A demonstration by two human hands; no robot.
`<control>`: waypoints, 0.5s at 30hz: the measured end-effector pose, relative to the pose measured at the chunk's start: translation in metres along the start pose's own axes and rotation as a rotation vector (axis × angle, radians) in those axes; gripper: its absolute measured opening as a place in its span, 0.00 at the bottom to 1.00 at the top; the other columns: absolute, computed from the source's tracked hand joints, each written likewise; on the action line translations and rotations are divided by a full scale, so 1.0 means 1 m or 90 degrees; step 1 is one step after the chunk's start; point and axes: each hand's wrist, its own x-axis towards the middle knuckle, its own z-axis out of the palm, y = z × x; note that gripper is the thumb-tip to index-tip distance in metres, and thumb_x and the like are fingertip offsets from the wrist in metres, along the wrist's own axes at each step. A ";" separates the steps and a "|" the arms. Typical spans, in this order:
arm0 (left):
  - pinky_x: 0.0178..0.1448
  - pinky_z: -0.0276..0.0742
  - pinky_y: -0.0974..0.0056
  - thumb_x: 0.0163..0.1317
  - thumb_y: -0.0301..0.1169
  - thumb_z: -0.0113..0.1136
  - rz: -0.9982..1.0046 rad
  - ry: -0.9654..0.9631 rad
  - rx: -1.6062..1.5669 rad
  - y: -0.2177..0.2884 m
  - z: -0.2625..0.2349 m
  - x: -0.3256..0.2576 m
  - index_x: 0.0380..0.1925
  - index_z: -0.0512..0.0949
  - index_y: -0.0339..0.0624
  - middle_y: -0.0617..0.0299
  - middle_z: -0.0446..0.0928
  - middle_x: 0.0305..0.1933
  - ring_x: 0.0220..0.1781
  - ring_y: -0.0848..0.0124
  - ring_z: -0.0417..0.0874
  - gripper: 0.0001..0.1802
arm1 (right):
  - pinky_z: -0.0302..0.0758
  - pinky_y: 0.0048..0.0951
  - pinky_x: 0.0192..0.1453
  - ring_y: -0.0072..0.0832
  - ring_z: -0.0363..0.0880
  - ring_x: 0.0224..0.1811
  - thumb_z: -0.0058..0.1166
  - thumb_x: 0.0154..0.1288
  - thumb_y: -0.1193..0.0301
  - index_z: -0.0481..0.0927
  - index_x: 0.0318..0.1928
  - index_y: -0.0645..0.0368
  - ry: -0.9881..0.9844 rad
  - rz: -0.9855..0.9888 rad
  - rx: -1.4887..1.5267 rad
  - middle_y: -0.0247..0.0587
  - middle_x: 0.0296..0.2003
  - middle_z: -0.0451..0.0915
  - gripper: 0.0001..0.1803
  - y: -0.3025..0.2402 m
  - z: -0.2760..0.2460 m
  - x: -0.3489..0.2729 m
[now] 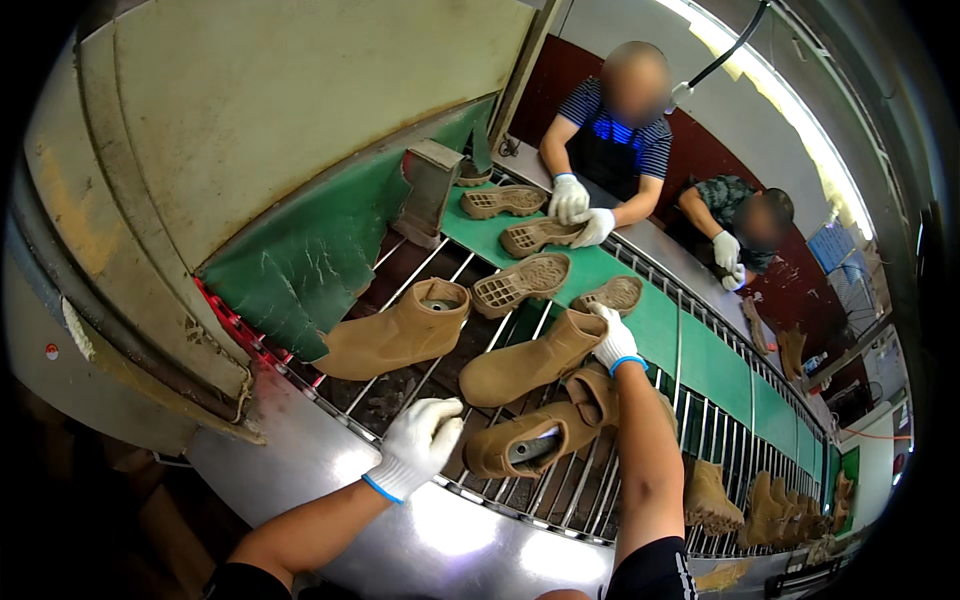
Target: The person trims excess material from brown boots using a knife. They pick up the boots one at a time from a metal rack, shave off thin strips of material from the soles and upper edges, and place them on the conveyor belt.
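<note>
My right hand (pixel 616 342), in a white knit glove with a blue cuff, is closed on the upper rim of a tan ankle boot (pixel 532 360) above the metal rod rack. My left hand (pixel 420 445), gloved alike, hovers at the rack's near edge. Its fingers are loosely bent and apart, with nothing seen in them. Just right of it another tan boot (pixel 530 440) lies on the rods, a grey metal piece showing in its opening. A third tan boot (pixel 400 335) rests farther left. Beyond the boots, loose brown soles (pixel 521 284) lie on the rods and green belt.
A torn green flap (pixel 290 265) hangs from the pale machine housing (pixel 300 100) at left. A shiny metal ledge (pixel 450 530) borders the rack nearest me. Across the belt, a co-worker's gloved hands (pixel 582 212) handle a sole. More boots (pixel 770 505) stand at right.
</note>
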 end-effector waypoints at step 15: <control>0.64 0.87 0.47 0.69 0.25 0.70 0.211 0.022 0.086 -0.016 0.004 0.023 0.56 0.85 0.41 0.48 0.88 0.55 0.57 0.46 0.89 0.16 | 0.79 0.33 0.52 0.26 0.79 0.42 0.60 0.77 0.70 0.86 0.50 0.63 0.227 0.131 0.484 0.36 0.42 0.83 0.10 -0.059 -0.140 -0.158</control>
